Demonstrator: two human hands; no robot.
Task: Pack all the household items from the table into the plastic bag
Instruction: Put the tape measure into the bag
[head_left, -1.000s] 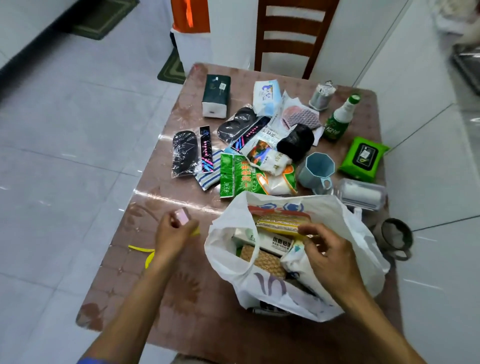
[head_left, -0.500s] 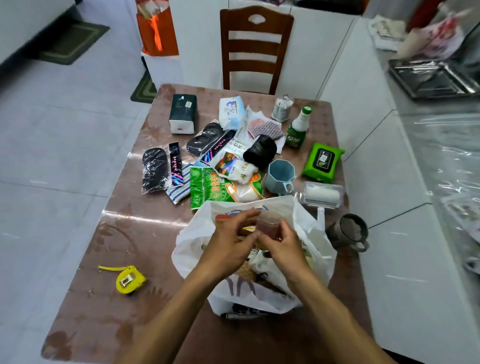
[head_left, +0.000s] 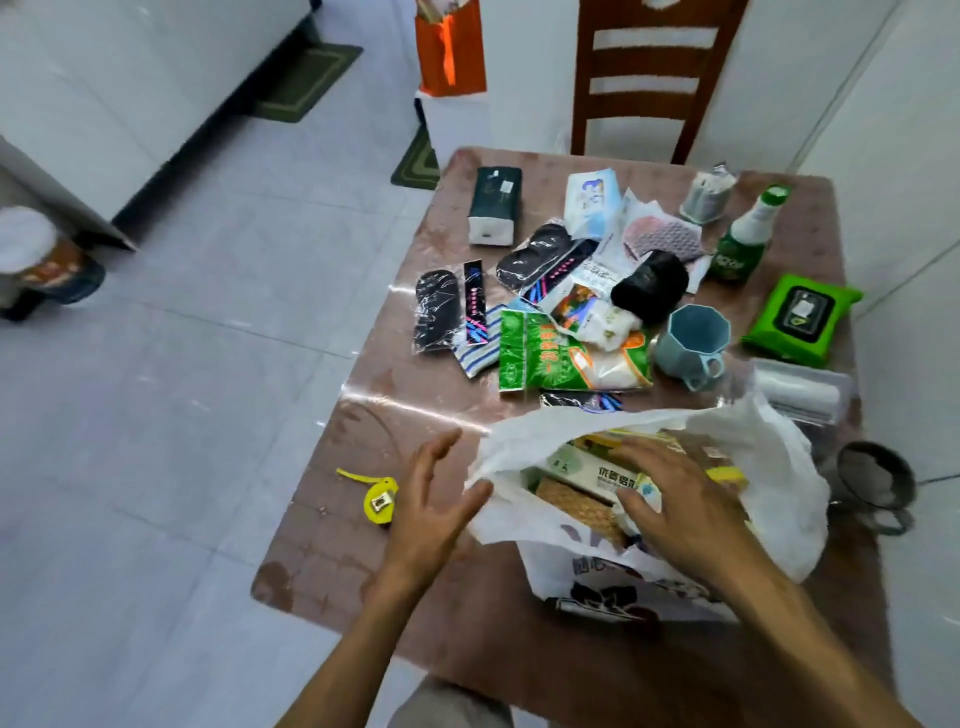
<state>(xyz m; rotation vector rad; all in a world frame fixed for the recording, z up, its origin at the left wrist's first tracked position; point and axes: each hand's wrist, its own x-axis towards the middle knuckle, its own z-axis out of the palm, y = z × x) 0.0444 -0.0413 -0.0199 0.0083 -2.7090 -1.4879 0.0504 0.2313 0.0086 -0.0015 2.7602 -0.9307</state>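
Little could be read. A white box (head_left: 602, 475) inside the plastic bag (head_left: 779, 467) carried dark Chinese characters along its top face, partly hidden by the right hand (head_left: 675, 499); the first seemed to be 优, the rest too blurred to tell. The bag's front bore large dark printed characters, crumpled and unreadable. The green packet (head_left: 540, 353) and green bottle (head_left: 740, 249) on the table (head_left: 395, 395) showed print too blurred to read.
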